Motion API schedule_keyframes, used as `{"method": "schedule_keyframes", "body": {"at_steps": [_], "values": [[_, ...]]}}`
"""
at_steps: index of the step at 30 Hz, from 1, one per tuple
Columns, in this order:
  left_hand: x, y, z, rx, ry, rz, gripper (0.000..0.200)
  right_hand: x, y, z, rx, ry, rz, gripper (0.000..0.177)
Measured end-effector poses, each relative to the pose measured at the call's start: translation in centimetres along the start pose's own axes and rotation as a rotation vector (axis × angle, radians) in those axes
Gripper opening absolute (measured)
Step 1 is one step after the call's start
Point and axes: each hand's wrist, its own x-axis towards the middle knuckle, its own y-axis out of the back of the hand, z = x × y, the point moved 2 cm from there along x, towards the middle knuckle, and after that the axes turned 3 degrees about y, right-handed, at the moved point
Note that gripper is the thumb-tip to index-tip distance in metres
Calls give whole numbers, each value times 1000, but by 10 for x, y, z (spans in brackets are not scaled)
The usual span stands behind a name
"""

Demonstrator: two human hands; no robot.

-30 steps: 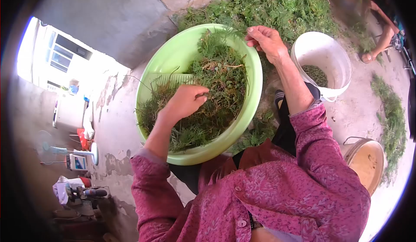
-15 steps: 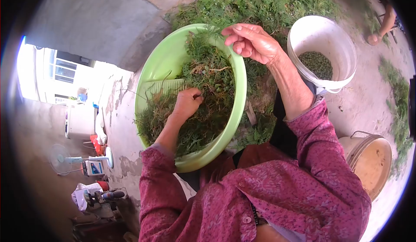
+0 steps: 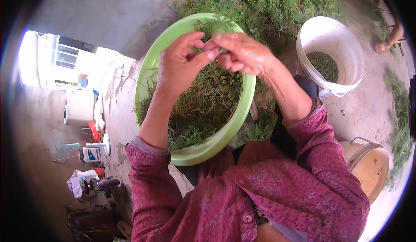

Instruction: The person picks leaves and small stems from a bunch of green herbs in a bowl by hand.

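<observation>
Left hand [image 3: 178,64] and right hand [image 3: 246,53] meet at fingertips above green basin [image 3: 248,92], fingers bent (cannot tell whether either grips anything). Leafy sprigs [image 3: 208,101] lie inside basin, below hands; white bucket [image 3: 329,36] holding small green pieces [image 3: 323,66] stands right.

You wear a magenta shirt [image 3: 281,190] patterned with pale leaf sprays and small dark specks. A round button [image 3: 247,218] sits on its front; near it show dark beads [image 3: 256,208] and pale lilac cloth [image 3: 289,232]. Your left sleeve [image 3: 151,181] and right sleeve [image 3: 323,144] carry the speckled print, the left edged in greyish mauve. Your trousers [image 3: 260,152] look reddish brown.
</observation>
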Motion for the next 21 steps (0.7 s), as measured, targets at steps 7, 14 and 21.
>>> {"method": "schedule_keyframes", "body": {"at_steps": [7,14,21], "values": [[-57,-10,-58,375,45,-216,46,-9,60,-28,297,254,-128,25],[-61,-35,-89,820,-361,-541,49,-11,83,-32,46,258,280,24],[-74,8,-144,597,-199,-259,26,-11,88,-27,17,216,312,21]]}}
